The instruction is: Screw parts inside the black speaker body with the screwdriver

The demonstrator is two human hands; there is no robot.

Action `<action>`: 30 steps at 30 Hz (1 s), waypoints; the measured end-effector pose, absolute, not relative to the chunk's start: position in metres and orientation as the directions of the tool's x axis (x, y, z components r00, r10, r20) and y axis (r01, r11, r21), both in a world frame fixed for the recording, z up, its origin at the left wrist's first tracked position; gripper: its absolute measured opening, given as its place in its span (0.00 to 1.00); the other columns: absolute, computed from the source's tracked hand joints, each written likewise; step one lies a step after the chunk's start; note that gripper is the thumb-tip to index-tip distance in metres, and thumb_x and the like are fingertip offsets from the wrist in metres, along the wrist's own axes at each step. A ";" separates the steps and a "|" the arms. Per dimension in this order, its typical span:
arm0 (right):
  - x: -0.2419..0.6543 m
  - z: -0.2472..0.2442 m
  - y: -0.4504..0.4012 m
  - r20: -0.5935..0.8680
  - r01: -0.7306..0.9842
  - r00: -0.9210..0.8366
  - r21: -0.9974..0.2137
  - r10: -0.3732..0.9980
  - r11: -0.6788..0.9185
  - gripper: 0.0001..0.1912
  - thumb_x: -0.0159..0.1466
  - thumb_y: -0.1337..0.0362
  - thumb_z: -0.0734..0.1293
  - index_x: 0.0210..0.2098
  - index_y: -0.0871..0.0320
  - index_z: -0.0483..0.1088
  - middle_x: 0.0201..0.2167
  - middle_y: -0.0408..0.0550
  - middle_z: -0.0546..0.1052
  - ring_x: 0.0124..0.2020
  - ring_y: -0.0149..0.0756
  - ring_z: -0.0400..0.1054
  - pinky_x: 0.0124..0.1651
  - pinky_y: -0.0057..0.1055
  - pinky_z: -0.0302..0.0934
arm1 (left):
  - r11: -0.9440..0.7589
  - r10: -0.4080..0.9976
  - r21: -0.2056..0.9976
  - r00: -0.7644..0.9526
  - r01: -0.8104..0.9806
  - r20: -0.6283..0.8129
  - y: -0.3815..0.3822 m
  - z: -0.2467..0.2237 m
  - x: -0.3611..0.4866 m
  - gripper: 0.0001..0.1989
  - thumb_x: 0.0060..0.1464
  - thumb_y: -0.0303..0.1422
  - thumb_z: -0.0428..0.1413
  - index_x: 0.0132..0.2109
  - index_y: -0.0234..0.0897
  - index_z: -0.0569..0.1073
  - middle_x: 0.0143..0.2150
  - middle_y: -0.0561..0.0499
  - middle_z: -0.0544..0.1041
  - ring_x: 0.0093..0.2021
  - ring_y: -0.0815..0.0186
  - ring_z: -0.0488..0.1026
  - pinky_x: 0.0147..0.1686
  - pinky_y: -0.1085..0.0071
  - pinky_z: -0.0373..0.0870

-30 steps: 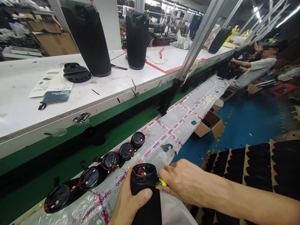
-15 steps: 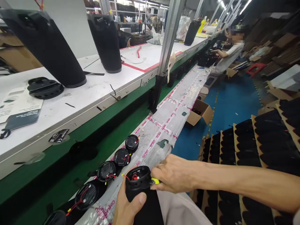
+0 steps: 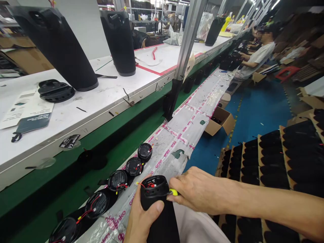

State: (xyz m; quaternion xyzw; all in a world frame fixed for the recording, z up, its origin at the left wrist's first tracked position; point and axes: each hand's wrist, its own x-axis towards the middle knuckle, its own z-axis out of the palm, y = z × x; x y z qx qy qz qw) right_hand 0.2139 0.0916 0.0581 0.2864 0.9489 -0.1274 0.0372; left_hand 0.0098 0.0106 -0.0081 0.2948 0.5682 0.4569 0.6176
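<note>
My left hand (image 3: 145,217) is wrapped round a black cloth-covered speaker housing (image 3: 163,219), thumb across its front. The housing stands nearly upright near my lap, its open top facing me, with red wires (image 3: 152,185) inside. In my closed right hand (image 3: 193,187) is a small yellow-handled knife (image 3: 173,192). Its short metal end meets the right side of the housing just under the plastic rim; the rest is hidden by my fingers. To the left, several similar black housings (image 3: 118,180) stand in a row, red wires lying on their tops.
A plastic-covered bench (image 3: 174,135) runs away ahead. On the raised white table (image 3: 101,91) at left stand tall black speakers (image 3: 118,44) and a black plastic part (image 3: 56,91). Cartons of black housings (image 3: 270,148) fill the right. A seated person (image 3: 258,55) works farther along.
The view has shifted slightly, so most things sit a little farther right. Both hands keep their hold, and the knife stays at the housing's rim.
</note>
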 end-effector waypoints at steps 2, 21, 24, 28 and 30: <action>0.211 0.060 0.090 -0.162 0.524 -0.851 -0.197 0.499 0.829 0.19 0.78 0.51 0.56 0.38 0.57 0.65 0.26 0.43 0.76 0.22 0.37 0.70 0.23 0.37 0.39 | 0.389 0.908 0.908 -0.100 -0.158 -0.407 0.011 -0.005 0.011 0.44 0.41 0.51 0.70 0.63 0.39 0.69 0.57 0.43 0.80 0.60 0.45 0.74 0.60 0.56 0.66; 0.198 0.068 0.094 -0.269 0.441 -0.877 -0.124 0.398 0.889 0.16 0.77 0.56 0.58 0.37 0.59 0.69 0.29 0.46 0.77 0.21 0.35 0.67 0.20 0.38 0.33 | 0.427 0.889 0.903 -0.206 0.050 -0.409 0.011 0.008 0.017 0.39 0.44 0.49 0.66 0.60 0.37 0.69 0.55 0.43 0.80 0.58 0.46 0.74 0.58 0.54 0.69; 0.196 0.068 0.092 -0.261 0.429 -0.882 -0.096 0.393 0.898 0.16 0.76 0.58 0.59 0.36 0.58 0.69 0.30 0.46 0.76 0.20 0.35 0.66 0.20 0.39 0.33 | 0.444 0.880 0.894 -0.220 0.064 -0.421 0.010 0.009 0.017 0.38 0.45 0.51 0.65 0.60 0.38 0.69 0.55 0.44 0.80 0.59 0.46 0.73 0.57 0.53 0.69; 0.193 0.069 0.090 -0.289 0.447 -0.866 -0.081 0.408 0.891 0.14 0.76 0.58 0.60 0.39 0.60 0.71 0.27 0.46 0.75 0.19 0.36 0.65 0.20 0.39 0.34 | 0.444 0.880 0.893 -0.226 0.078 -0.418 0.009 0.007 0.017 0.37 0.47 0.51 0.64 0.60 0.37 0.69 0.56 0.42 0.79 0.61 0.43 0.71 0.58 0.50 0.66; 0.192 0.071 0.090 -0.305 0.456 -0.858 -0.086 0.412 0.886 0.14 0.75 0.58 0.61 0.38 0.59 0.71 0.27 0.46 0.75 0.19 0.36 0.65 0.20 0.38 0.34 | 0.446 0.881 0.891 -0.216 0.085 -0.420 0.010 0.007 0.018 0.37 0.48 0.51 0.64 0.60 0.37 0.68 0.56 0.41 0.78 0.61 0.43 0.71 0.59 0.49 0.65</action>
